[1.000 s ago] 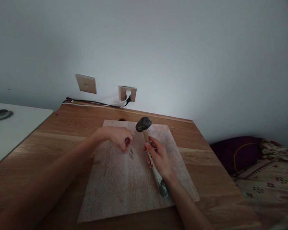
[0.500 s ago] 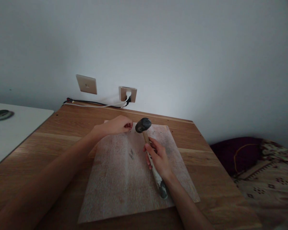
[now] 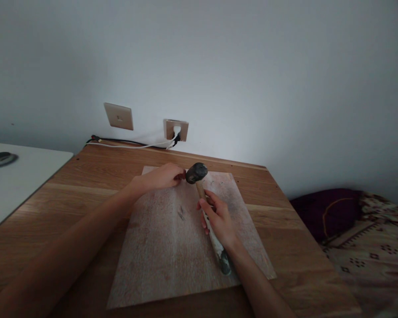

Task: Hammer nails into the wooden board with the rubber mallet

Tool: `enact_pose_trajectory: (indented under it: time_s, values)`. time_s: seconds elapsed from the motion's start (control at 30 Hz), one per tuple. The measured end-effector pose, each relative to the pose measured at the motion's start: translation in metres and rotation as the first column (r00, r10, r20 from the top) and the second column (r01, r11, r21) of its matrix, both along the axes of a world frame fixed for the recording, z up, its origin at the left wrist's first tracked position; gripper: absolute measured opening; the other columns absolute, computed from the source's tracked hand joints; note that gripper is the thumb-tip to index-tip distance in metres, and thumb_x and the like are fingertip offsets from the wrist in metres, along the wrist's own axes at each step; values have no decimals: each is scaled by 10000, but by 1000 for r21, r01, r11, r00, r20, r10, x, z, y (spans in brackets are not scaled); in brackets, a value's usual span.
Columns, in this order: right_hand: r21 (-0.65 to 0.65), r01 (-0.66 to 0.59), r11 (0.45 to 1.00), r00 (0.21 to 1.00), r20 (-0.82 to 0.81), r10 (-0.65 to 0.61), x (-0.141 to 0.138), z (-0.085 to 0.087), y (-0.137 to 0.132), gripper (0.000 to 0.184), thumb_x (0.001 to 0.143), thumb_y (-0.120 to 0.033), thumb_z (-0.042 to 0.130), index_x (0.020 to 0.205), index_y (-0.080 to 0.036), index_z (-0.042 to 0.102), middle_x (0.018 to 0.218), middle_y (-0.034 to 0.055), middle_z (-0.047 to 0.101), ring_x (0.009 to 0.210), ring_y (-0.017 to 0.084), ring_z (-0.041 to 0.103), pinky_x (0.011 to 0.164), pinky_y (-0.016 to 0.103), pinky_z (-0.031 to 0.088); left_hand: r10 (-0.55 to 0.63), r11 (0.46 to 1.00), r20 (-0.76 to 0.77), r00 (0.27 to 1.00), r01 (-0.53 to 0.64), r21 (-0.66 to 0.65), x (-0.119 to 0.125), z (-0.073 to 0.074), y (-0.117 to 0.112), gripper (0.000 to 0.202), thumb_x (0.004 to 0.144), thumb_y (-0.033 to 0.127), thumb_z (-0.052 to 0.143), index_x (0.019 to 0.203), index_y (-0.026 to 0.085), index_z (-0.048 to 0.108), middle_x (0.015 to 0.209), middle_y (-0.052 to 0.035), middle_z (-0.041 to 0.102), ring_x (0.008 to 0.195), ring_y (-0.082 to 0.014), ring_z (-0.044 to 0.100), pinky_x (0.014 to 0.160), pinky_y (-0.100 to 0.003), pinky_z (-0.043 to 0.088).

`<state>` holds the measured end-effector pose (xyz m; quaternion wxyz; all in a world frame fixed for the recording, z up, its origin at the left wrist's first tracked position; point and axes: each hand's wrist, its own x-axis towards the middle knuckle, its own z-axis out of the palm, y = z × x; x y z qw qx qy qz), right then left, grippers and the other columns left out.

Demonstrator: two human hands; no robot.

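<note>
My right hand (image 3: 217, 216) is wrapped around the wooden handle of a mallet (image 3: 197, 173) with a dark, barrel-shaped head. The handle's worn white and dark lower end points toward me, over the board. My left hand (image 3: 167, 175) has its fingers closed in a pinch right beside the mallet head. Whatever those fingertips hold, if anything, is hidden or too small to make out. Beneath both hands lies a pale, scuffed board (image 3: 155, 256) with a small dark mark near its middle.
The board rests on a wooden table (image 3: 295, 247) against a wall. Cables (image 3: 129, 143) run along its back edge to a wall socket (image 3: 176, 130). A white surface (image 3: 26, 181) with a round dark object (image 3: 0, 159) stands left; patterned fabric (image 3: 374, 251) lies right.
My left hand has shifted slightly right and down, and its fingertips are now right at the mallet head. The mallet and my right hand have barely moved.
</note>
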<state>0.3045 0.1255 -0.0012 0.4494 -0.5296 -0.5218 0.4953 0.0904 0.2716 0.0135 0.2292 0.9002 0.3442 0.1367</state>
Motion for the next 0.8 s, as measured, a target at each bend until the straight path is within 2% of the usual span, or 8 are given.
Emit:
enact_pose_trajectory:
  time_s: [0.2, 0.37, 0.47, 0.63, 0.8]
  values:
    - [-5, -2, 1000, 1000, -2, 2, -4, 0, 1, 490, 915, -544, 672, 1255, -193, 641, 916, 32, 697, 397, 75, 503, 281, 212, 430, 117, 971, 149, 982, -82, -226, -5, -15, 9, 310, 796, 193, 682, 1103, 157, 695, 976, -58, 777, 847, -197, 722, 766, -275, 531]
    - [29, -30, 999, 999, -10, 30, -8, 9, 4, 473, 923, -533, 666, 1256, -198, 648, 913, 25, 703, 391, 72, 502, 281, 212, 428, 150, 963, 238, 960, -88, -255, -7, -26, 14, 370, 769, 272, 739, 1116, 156, 682, 971, -66, 776, 853, -214, 721, 775, -308, 539]
    - [28, -57, 998, 998, 20, 57, -12, 12, 7, 447, 936, -515, 651, 1249, -196, 642, 892, 13, 690, 387, 75, 503, 277, 215, 424, 136, 954, 291, 947, -46, -296, -7, -31, 17, 460, 768, 285, 754, 1197, 154, 654, 999, -80, 792, 879, -224, 733, 803, -323, 543]
    - [38, -51, 998, 997, 59, 49, -17, 2, 9, 400, 949, -486, 636, 1226, -199, 648, 828, -8, 664, 364, 70, 491, 273, 200, 389, 116, 949, 310, 944, -13, -315, -8, -34, 20, 552, 763, 253, 760, 1290, 159, 625, 1033, -88, 802, 924, -229, 737, 834, -322, 542]
    - [44, -50, 998, 993, 109, 45, -16, -4, 6, 443, 966, -490, 619, 1296, -195, 633, 849, 14, 701, 361, 81, 505, 281, 213, 397, 117, 951, 310, 944, -17, -308, -8, -30, 17, 574, 766, 253, 774, 1317, 172, 634, 1105, -99, 793, 946, -239, 732, 816, -326, 550]
